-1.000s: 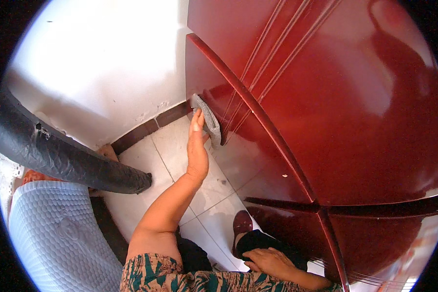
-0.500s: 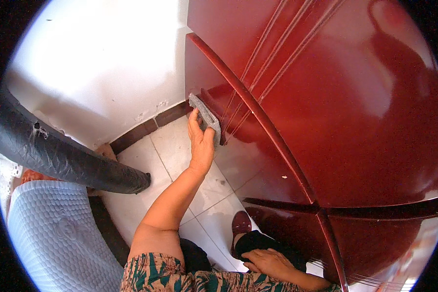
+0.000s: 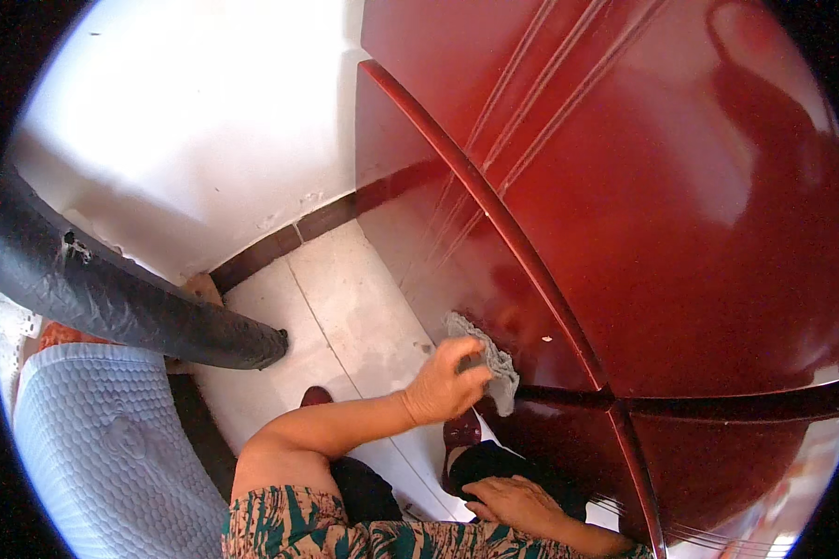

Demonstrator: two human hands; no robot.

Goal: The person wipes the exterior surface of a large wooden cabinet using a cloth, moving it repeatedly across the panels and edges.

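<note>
A grey cloth (image 3: 502, 369) is in my left hand (image 3: 446, 380), whose fingers bend round it. I hold it against the lower part of a glossy dark red cabinet (image 3: 690, 242), just above a dark horizontal gap and left of the curved raised trim (image 3: 494, 210). My fingers hide part of the cloth. My right hand (image 3: 517, 503) lies loosely over my knee in black trousers, its fingers stretched out and nothing in them.
A thick black-wrapped pole (image 3: 130, 289) slants across the left side. Below it is a light blue quilted cover (image 3: 112, 438). White floor tiles (image 3: 308, 289) meet a white wall (image 3: 214, 102) with dark skirting. My dark red shoes (image 3: 461, 430) are near the cabinet base.
My left hand has slid the cloth down the cabinet panel, toward me and to the right. My right hand has stayed on my knee.
</note>
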